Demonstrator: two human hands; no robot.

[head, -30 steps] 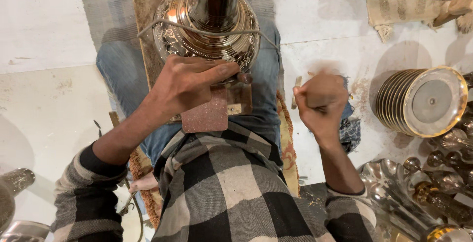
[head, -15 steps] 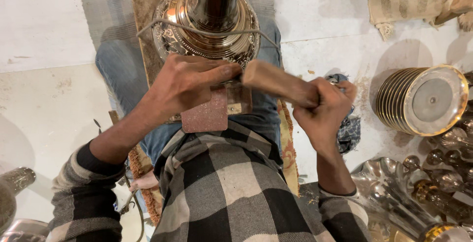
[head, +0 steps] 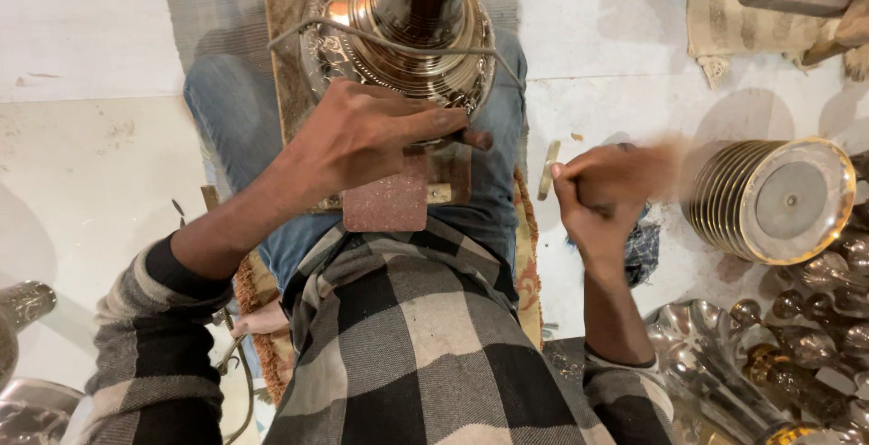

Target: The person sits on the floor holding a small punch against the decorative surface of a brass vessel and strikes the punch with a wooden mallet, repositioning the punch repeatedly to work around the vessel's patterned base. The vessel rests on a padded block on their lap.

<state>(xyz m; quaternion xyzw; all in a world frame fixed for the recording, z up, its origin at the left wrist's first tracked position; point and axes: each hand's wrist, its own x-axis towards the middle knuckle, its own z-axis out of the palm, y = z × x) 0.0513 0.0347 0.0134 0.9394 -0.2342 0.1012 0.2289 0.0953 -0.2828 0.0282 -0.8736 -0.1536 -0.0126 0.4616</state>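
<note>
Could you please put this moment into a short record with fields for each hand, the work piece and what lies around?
left hand: rests on the metal vessel, holding a thin tool against its rim
right hand: closed on a wooden mallet, blurred in mid swing
vessel: shiny, embossed, resting over the lap
under the vessel: reddish block
right side: ribbed metal drum and shiny metal parts on the floor

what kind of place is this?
Probably a metalware workshop, worked at floor level: an engraved brass vessel across the person's lap, a ribbed brass piece beside them, loose polished metal parts on the floor.
</note>
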